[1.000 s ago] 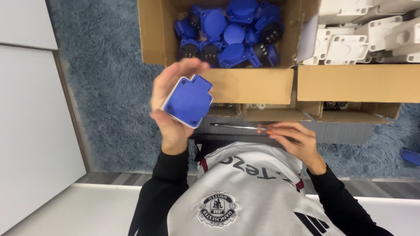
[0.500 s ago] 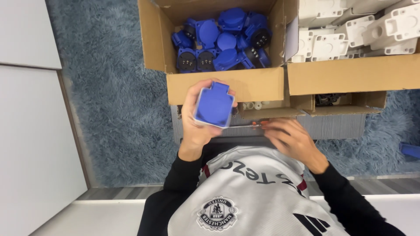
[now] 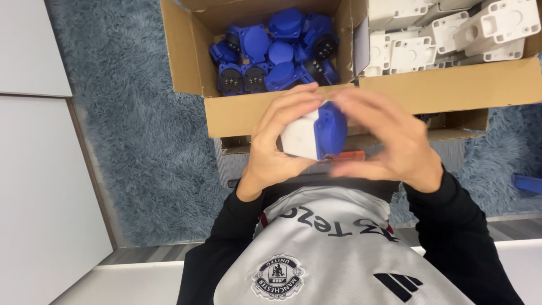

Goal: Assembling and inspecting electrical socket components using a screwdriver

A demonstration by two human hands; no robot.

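Both hands hold one part in front of my chest: a blue socket cover (image 3: 330, 129) joined to a white housing (image 3: 298, 137). My left hand (image 3: 276, 144) wraps the white side from the left. My right hand (image 3: 389, 141) closes on the blue side from the right, slightly blurred. An orange-handled tool (image 3: 345, 156) lies just under the part, mostly hidden by my fingers.
A cardboard box (image 3: 186, 62) holds several blue sockets (image 3: 271, 53). Beside it, a second box (image 3: 451, 85) holds several white housings (image 3: 446, 34). Both stand on a blue-grey shaggy rug (image 3: 124, 113). White panels (image 3: 39, 186) line the left. A blue object (image 3: 529, 183) lies at the right edge.
My left hand came down from holding a blue cover alone. My right hand left the tool on my lap and rose to meet it; both now grip the blue and white part.
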